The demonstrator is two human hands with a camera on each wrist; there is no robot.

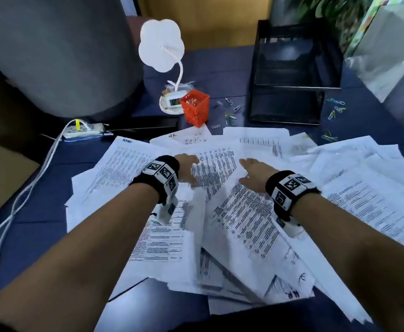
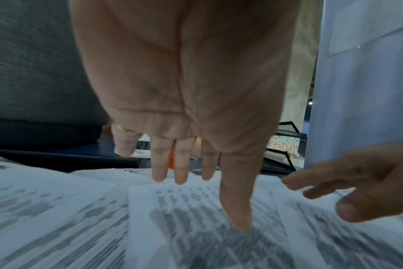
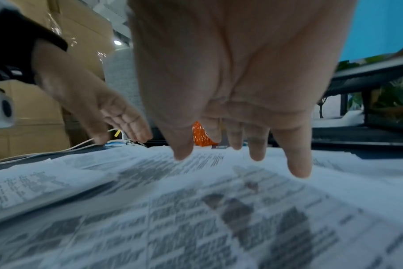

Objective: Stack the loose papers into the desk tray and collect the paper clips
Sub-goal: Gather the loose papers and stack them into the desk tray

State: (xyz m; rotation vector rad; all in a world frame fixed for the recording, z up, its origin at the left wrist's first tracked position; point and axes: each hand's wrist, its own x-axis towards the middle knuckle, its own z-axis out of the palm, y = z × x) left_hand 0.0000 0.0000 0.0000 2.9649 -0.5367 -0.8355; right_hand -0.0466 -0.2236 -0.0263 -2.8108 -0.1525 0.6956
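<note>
Loose printed papers (image 1: 244,212) lie in a wide, messy spread over the dark blue desk. My left hand (image 1: 186,167) hovers over the middle of the pile with straight fingers (image 2: 182,163), its thumb touching a sheet. A little to its right, my right hand (image 1: 253,172) reaches over the same sheets, fingers (image 3: 255,145) extended and holding nothing. A black mesh desk tray (image 1: 289,75) with stacked tiers stands at the back right. Paper clips (image 1: 231,116) lie scattered left of the tray, and more paper clips (image 1: 335,109) to its right. An orange mesh cup (image 1: 194,107) stands behind the papers.
A white flower-shaped desk lamp (image 1: 161,46) with a small clock base stands behind the cup. A white power strip (image 1: 83,131) with cables sits at the left. A large grey cushioned shape (image 1: 52,51) fills the back left.
</note>
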